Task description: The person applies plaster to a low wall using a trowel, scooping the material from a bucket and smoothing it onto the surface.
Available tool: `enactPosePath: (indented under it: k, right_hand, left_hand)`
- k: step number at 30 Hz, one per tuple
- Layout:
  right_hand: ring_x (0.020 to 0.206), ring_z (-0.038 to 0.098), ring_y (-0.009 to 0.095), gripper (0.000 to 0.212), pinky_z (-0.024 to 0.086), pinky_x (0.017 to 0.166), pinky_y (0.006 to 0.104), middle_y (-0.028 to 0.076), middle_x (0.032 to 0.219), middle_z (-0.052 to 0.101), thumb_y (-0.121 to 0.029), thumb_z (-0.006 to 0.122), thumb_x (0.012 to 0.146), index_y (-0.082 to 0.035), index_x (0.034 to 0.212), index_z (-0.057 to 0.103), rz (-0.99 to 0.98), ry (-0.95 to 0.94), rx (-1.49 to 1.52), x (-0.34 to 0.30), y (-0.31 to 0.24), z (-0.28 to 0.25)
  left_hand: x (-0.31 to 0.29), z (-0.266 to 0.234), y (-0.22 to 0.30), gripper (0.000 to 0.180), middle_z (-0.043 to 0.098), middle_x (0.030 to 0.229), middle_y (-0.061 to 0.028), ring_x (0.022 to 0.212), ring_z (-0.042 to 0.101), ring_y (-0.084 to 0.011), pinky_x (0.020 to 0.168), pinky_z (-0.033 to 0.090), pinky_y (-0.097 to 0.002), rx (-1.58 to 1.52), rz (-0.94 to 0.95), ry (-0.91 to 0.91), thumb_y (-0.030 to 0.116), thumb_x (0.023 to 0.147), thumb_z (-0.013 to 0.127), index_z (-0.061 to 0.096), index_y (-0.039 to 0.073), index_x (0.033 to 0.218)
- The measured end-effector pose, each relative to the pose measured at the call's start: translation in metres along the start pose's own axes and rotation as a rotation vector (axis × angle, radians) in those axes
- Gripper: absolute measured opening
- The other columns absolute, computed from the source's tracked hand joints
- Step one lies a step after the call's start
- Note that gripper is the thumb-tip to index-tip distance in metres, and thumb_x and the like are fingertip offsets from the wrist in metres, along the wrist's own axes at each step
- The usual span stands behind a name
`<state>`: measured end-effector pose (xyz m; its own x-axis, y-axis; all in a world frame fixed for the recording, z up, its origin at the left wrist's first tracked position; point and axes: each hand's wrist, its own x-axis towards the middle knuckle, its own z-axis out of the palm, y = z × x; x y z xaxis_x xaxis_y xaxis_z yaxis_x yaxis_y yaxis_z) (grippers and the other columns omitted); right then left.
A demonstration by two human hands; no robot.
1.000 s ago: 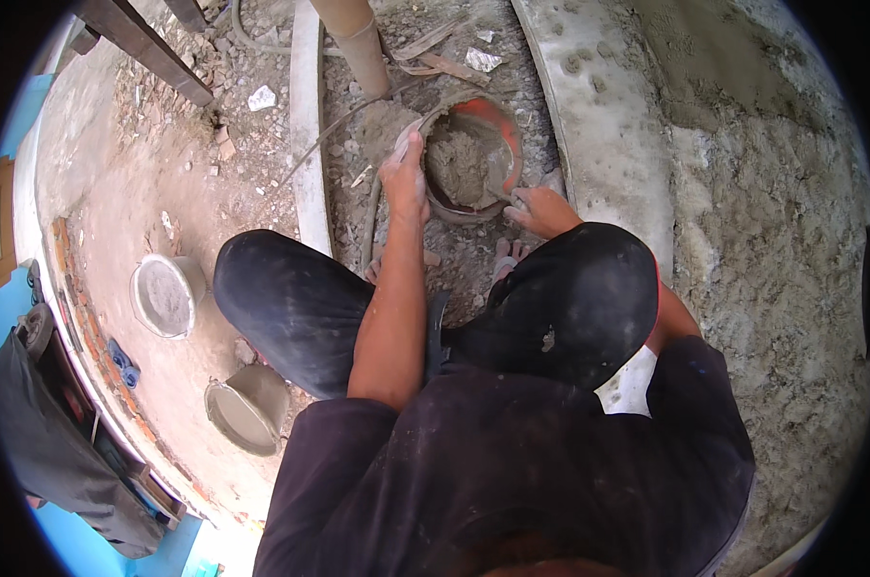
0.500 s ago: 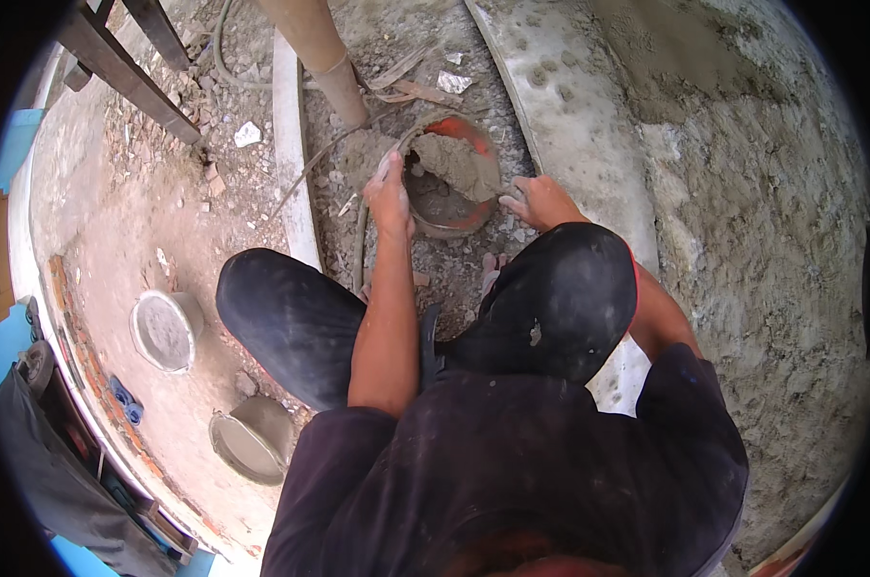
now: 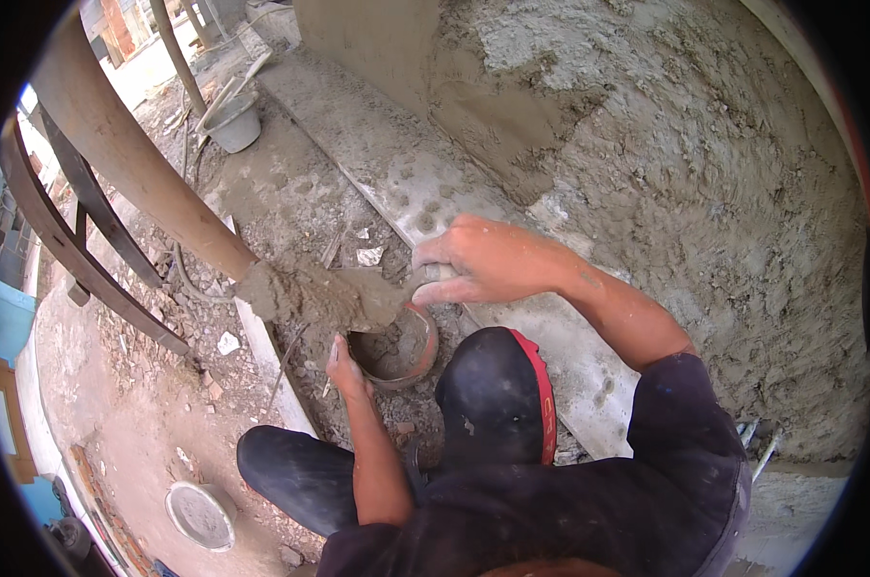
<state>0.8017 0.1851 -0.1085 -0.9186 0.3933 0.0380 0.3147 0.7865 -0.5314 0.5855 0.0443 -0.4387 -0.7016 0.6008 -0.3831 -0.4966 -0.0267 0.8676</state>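
My right hand (image 3: 473,262) is closed around the handle of a trowel, above the far right rim of a bucket. A thick heap of wet grey mortar (image 3: 334,300) lies on the trowel and covers most of its blade. Below it stands the mortar-smeared bucket (image 3: 425,358), reddish-orange where its rim shows, with more grey mortar inside. My left hand (image 3: 346,367) grips the bucket's left rim, thumb upward; its other fingers are mostly hidden.
A rough wall (image 3: 685,192), partly coated with smooth wet mortar, rises at right above a pale ledge (image 3: 521,337). A thick post (image 3: 156,173) and a wooden trestle (image 3: 98,260) stand left. Pails (image 3: 201,516) (image 3: 233,125) sit on rubble-strewn ground.
My right hand has risen from beside the bucket, carrying the trowel and its mortar above the rim. My left hand stays at the bucket. The view has swung toward the wall.
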Motion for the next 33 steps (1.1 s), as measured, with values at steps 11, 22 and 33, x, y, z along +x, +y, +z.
enactPosePath:
  k: [11,22,33]
  right_hand:
    - [0.046,0.045,0.004,0.030,0.037,0.039,0.0234,-0.001,0.061,0.050,-0.030,0.058,0.099,-0.004,0.083,0.061,0.622,1.000,0.402,-0.097,0.126,-0.128]
    - [0.077,0.066,0.036,0.019,0.051,0.065,0.0467,0.016,0.081,0.065,-0.020,0.057,0.090,-0.002,0.095,0.060,0.311,-0.060,-0.356,-0.099,0.137,0.133]
    - [0.085,0.067,0.037,0.017,0.053,0.074,0.0491,0.018,0.086,0.067,-0.018,0.055,0.090,-0.004,0.098,0.061,0.192,-0.317,-0.367,-0.021,0.141,0.211]
  left_hand:
    - [-0.002,0.036,-0.002,0.044,0.065,0.119,-0.0124,0.107,0.060,-0.0201,0.098,0.045,-0.0314,0.166,0.028,-0.038,0.025,0.099,0.058,0.058,-0.010,0.127]
    - [0.008,0.007,-0.022,0.051,0.061,0.130,-0.0135,0.122,0.053,-0.0196,0.106,0.036,-0.0306,0.165,0.042,-0.129,0.030,0.095,0.066,0.059,-0.007,0.128]
    - [0.002,-0.013,-0.014,0.057,0.062,0.123,-0.0125,0.113,0.056,-0.0164,0.101,0.039,-0.0283,0.016,0.002,-0.003,0.031,0.093,0.069,0.057,-0.013,0.126]
